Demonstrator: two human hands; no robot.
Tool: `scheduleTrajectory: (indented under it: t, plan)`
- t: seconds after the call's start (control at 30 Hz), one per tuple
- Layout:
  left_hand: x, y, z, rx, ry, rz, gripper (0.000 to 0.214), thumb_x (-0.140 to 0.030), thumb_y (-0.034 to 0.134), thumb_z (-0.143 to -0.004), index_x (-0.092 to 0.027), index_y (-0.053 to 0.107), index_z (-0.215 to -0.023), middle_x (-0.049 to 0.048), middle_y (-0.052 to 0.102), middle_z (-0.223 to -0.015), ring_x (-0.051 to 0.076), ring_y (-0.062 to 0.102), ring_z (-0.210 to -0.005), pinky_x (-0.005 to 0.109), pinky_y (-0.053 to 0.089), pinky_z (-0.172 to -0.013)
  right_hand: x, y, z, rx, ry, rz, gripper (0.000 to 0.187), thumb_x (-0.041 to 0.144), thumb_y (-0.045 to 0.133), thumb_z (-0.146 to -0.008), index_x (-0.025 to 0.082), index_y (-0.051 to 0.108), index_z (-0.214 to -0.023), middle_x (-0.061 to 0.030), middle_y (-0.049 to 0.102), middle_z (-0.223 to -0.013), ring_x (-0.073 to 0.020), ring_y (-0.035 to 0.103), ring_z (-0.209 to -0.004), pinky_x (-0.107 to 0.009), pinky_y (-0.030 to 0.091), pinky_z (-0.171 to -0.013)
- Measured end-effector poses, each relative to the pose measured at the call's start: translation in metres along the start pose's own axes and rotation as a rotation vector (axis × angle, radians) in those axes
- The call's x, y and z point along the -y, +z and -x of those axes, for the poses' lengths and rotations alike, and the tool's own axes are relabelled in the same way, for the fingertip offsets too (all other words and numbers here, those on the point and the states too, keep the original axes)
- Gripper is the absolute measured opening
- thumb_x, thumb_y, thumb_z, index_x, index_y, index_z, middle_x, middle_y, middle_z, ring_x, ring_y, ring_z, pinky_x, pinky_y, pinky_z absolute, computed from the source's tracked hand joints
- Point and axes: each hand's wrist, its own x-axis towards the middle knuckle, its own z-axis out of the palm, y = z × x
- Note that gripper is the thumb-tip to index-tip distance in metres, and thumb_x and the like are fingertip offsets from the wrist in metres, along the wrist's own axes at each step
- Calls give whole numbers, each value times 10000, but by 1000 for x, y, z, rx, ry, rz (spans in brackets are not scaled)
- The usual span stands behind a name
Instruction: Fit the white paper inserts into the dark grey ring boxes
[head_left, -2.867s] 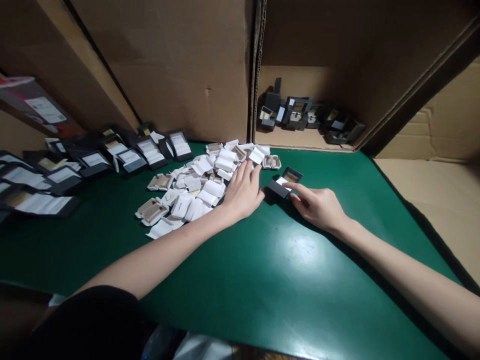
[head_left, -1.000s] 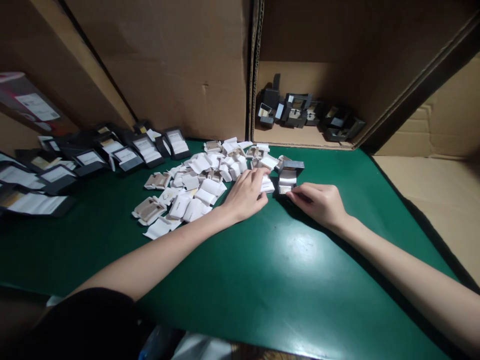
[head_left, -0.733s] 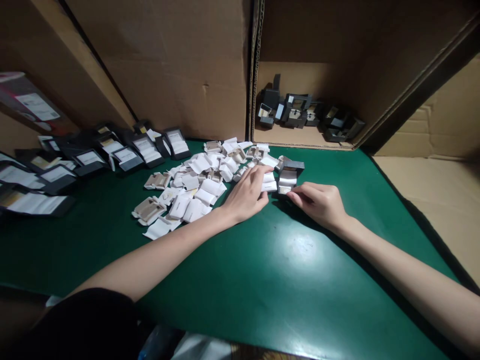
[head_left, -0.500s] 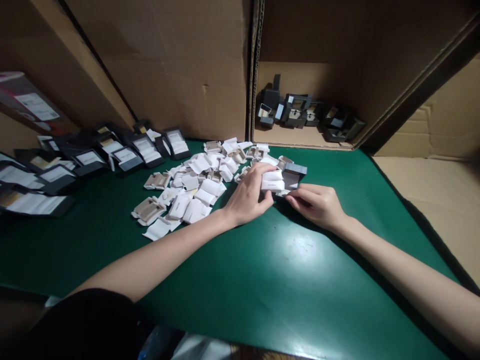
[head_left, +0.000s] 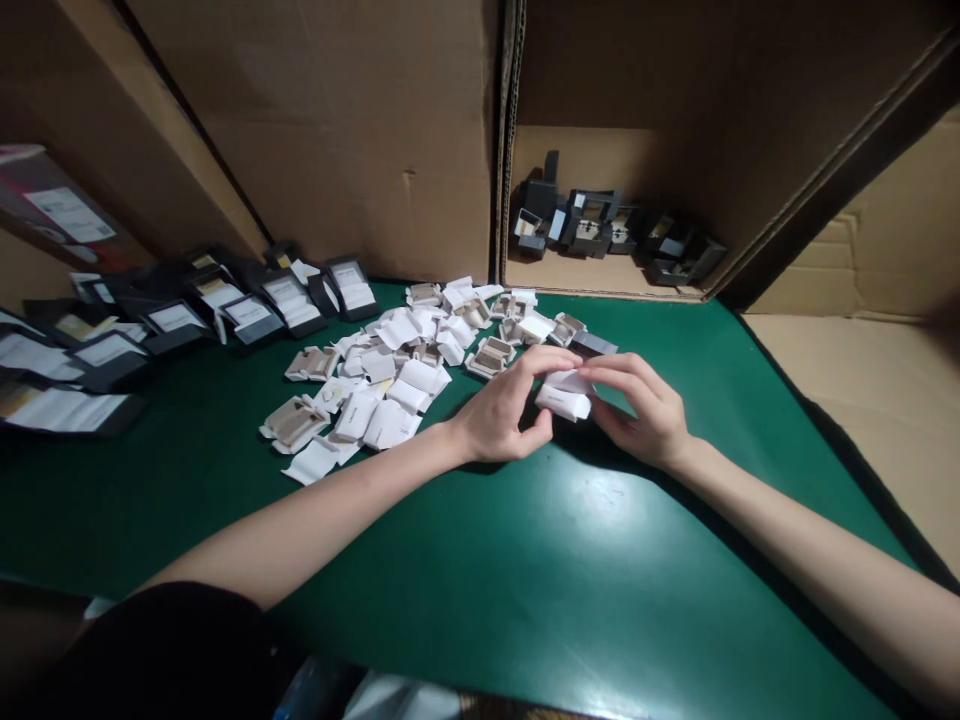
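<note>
Between my two hands is a small white cardboard box (head_left: 564, 401) with a line of dark print on its front side. My left hand (head_left: 504, 412) grips it from the left, fingers over the back and thumb at the front. From the other side my right hand (head_left: 643, 412) is closed on the box's right end, fingertips at its top edge. Just behind my fingers lies a dark grey box (head_left: 594, 344), partly hidden by them. Left of my hands spreads a heap of small white folded cartons (head_left: 405, 385), some showing brown insides.
Several black boxes with white papers (head_left: 292, 298) stand at the left of the green table (head_left: 480, 560). A large cardboard box (head_left: 600, 150) at the back right holds several open black boxes (head_left: 589, 225). A cardboard wall (head_left: 337, 130) rises behind the heap.
My right hand has moved up and over to the white box, its fingers now at the top edge. The white box has come slightly nearer and tilted; the dark grey box is now behind my fingers.
</note>
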Motion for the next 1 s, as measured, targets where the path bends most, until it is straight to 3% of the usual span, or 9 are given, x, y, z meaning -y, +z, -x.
scheduleTrajectory:
  t: [0.13, 0.23, 0.33, 0.47, 0.57, 0.83, 1.0]
  plan:
    - [-1, -1, -1, -50, -28, -175, 416, -61, 474, -810, -195, 398, -1196, 126, 492, -1232, 241, 474, -1213, 454, 446, -1007, 1, -2, -2, -59, -6, 17, 385, 45, 647, -758, 198, 583, -1105, -73, 612, -900, -168, 610, -788, -307, 528, -664]
    - [-1, -1, 1, -127, -134, -273, 188, -114, 500, -861, -179, 479, -1036, 62, 556, -985, 169, 578, -933, 322, 525, -813, 0, -3, -2, -80, -5, 25, 353, 84, 678, -751, 203, 592, -1072, -54, 605, -854, -156, 593, -725, -292, 505, -608]
    - [-1, -1, 2, -120, -196, -231, 93, -131, 490, -894, -173, 507, -975, 12, 569, -841, 109, 580, -743, 230, 510, -690, -1, -3, -2, -91, -9, 56, 319, 136, 703, -745, 212, 588, -1033, -38, 613, -819, -157, 581, -685, -306, 484, -593]
    - [-2, -2, 2, -70, -177, -146, 166, -227, 533, -912, -169, 525, -1067, 49, 606, -981, 131, 600, -843, 248, 529, -751, -2, 0, 0, -114, -5, 59, 304, 179, 723, -739, 219, 572, -1000, -20, 610, -768, -156, 575, -658, -309, 469, -584]
    - [-3, -2, 1, -66, -232, -112, 287, -326, 571, -904, -175, 522, -1143, 70, 608, -1070, 154, 609, -905, 266, 549, -768, -1, 1, 2, -54, -43, 33, 347, 185, 723, -746, 222, 569, -1054, -31, 627, -798, -160, 589, -692, -307, 489, -592]
    - [2, -1, 2, -129, -509, 118, 284, -294, 603, -865, -175, 565, -1120, 69, 631, -1061, 163, 626, -979, 221, 556, -764, 3, 0, 1, 102, -70, -36, 444, 65, 680, -751, 200, 559, -1157, -102, 642, -1011, -191, 623, -921, -332, 550, -739]
    - [4, 0, 1, -190, -599, 327, 279, -304, 640, -842, -170, 571, -1076, 67, 639, -1037, 164, 634, -971, 255, 550, -819, 2, 0, -2, 34, -97, 166, 353, 141, 716, -747, 224, 588, -1065, -98, 643, -1051, -221, 624, -971, -393, 523, -805]
